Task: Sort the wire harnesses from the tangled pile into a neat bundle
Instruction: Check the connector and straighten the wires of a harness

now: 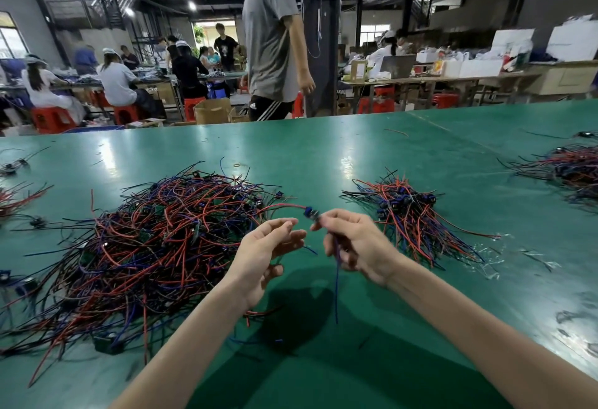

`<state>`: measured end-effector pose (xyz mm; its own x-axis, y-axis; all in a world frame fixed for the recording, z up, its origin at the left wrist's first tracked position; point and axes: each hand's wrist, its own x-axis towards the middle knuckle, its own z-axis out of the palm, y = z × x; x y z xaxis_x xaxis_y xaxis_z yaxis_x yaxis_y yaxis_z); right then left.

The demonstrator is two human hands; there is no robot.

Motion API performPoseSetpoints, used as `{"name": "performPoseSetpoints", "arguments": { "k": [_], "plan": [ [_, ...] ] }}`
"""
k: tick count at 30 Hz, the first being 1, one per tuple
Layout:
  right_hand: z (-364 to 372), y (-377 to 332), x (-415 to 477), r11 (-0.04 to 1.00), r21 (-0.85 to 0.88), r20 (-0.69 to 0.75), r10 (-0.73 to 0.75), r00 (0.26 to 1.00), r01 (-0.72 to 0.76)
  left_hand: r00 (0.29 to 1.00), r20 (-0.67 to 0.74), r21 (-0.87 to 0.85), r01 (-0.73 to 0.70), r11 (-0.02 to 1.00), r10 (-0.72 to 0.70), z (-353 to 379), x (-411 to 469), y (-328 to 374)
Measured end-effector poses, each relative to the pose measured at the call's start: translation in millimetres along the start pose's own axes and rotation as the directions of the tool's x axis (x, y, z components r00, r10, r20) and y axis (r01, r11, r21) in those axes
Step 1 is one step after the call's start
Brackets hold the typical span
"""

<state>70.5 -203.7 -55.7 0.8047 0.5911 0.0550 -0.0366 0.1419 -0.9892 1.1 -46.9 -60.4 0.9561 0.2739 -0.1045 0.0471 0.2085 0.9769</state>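
A big tangled pile of red, blue and black wire harnesses covers the left of the green table. A neater bundle with its connectors gathered at the top lies to the right. My right hand pinches one harness at its blue connector; its red wire arcs back toward the pile, and its blue wire hangs down from the fist. Just left of it, my left hand hovers with loosely curled fingers, and some thin wires pass under it; whether it grips any is unclear.
More heaps of harnesses lie at the far right and along the left edge. A person in a grey shirt walks past the table's far side. Seated workers, red stools and cluttered benches fill the background.
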Motion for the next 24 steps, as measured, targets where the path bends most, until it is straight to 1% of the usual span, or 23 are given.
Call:
{"name": "performPoseSetpoints", "arguments": {
  "k": [4, 6, 7, 8, 10, 12, 14, 17, 18, 19, 21, 22, 24],
  "plan": [
    [-34.2, -24.0, 9.7, 0.98, 0.146, -0.175, -0.109, 0.979, 0.135, 1.0, 0.022, 0.002, 0.017, 1.0, -0.017, -1.8, -0.6, 1.4],
    [-59.6, -33.0, 19.3, 0.969, 0.173, -0.281, -0.123, 0.952, 0.176, 0.999, 0.042, 0.0, 0.023, 1.0, -0.022, -2.5, -0.7, 1.4],
    [-73.6, -34.4, 24.7, 0.973, 0.162, -0.342, -0.103, 0.934, 0.167, 0.998, 0.052, 0.006, 0.027, 1.0, -0.027, -2.6, -1.3, 1.5],
    [-88.0, -33.3, 29.8, 0.982, 0.137, -0.406, -0.064, 0.912, 0.13, 0.998, 0.059, 0.019, 0.031, 0.999, -0.032, -2.7, -2.0, 1.7],
    [-114.8, -23.9, 36.2, 0.998, 0.058, -0.519, 0.037, 0.854, -0.009, 0.997, 0.071, 0.051, 0.038, 0.998, -0.042, -2.5, -2.7, 1.2],
    [-135.4, -11.3, 37.5, 0.99, -0.02, -0.602, 0.1, 0.792, -0.141, 0.995, 0.08, 0.077, 0.046, 0.996, -0.052, -2.0, -3.5, 0.7],
    [-147.8, -2.8, 36.6, 0.972, -0.096, -0.662, 0.099, 0.743, -0.215, 0.995, 0.082, 0.109, 0.049, 0.993, -0.058, -1.3, -4.2, 0.4],
    [-150.2, -1.9, 33.5, 0.933, -0.231, -0.728, 0.024, 0.685, -0.277, 0.994, 0.088, 0.133, 0.045, 0.99, -0.057, 0.4, -5.5, 0.0],
    [-147.6, -2.4, 32.2, 0.898, -0.317, -0.739, -0.032, 0.672, -0.306, 0.994, 0.091, 0.131, 0.04, 0.991, -0.052, 0.5, -5.8, -0.6],
    [-144.8, -2.5, 30.7, 0.836, -0.427, -0.739, -0.104, 0.665, -0.344, 0.995, 0.093, 0.136, 0.032, 0.99, -0.044, 0.8, -6.2, -1.0],
    [-138.2, -2.2, 28.5, 0.642, -0.633, -0.705, -0.247, 0.665, -0.432, 0.995, 0.095, 0.175, -0.005, 0.985, -0.012, 0.9, -6.8, -1.9],
    [-135.3, -1.1, 27.9, 0.551, -0.69, -0.689, -0.303, 0.659, -0.469, 0.995, 0.097, 0.202, -0.032, 0.979, 0.012, 1.0, -6.6, -2.4],
    [-128.4, 1.9, 27.0, 0.423, -0.752, -0.656, -0.411, 0.632, -0.505, 0.993, 0.095, 0.252, -0.095, 0.963, 0.073, 1.2, -5.9, -3.1]
  ]
}}
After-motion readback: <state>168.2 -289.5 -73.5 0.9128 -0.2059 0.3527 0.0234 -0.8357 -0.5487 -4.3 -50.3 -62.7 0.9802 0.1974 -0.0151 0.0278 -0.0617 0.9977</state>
